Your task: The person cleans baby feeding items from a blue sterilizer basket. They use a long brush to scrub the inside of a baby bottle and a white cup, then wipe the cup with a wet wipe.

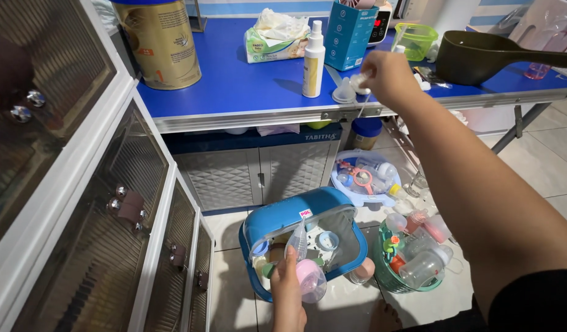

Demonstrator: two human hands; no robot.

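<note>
The right hand (388, 77) reaches up to the desk's (234, 92) front edge, fingers pinching a small white part beside the clear nipple (344, 92), while the left hand (288, 289), far below, pinches a clear funnel (299, 241) upright over the blue box (283, 218).

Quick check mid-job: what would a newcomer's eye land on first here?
The bright blue table, crowded with a gold tin, a white spray bottle and a dark scoop, where the right hand reaches. Below, the left hand holds a clear funnel-shaped part over a blue container on the floor.
</note>
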